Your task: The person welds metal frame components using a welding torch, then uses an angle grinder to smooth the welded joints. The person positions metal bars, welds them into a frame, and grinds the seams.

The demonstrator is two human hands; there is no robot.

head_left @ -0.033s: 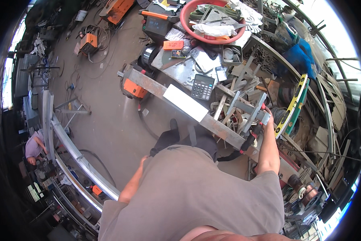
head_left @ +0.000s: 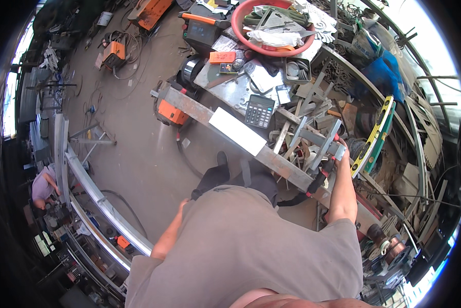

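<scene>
My right hand (head_left: 344, 150) reaches forward on the right, its fingers bent round the end of a grey metal bracket (head_left: 318, 142) made of short bars. Part of the fingers is hidden behind that end. Just below the hand is a black tool with red parts (head_left: 319, 180), its kind unclear. My left hand (head_left: 184, 204) rests by my hip at the trouser pocket, with its fingers mostly hidden. In front of me a long steel beam (head_left: 284, 163) runs slantwise, and a white sheet (head_left: 237, 131) lies on it. Beyond the sheet is a black calculator (head_left: 259, 111).
A red basin (head_left: 235, 25) with gloves and tools stands at the back. Metal scraps (head_left: 305, 102) are piled on the right, near a yellow spirit level (head_left: 372, 134). Long metal profiles (head_left: 99, 197) lie to the left, where another person (head_left: 43, 187) bends over. An orange machine (head_left: 113, 54) stands farther off.
</scene>
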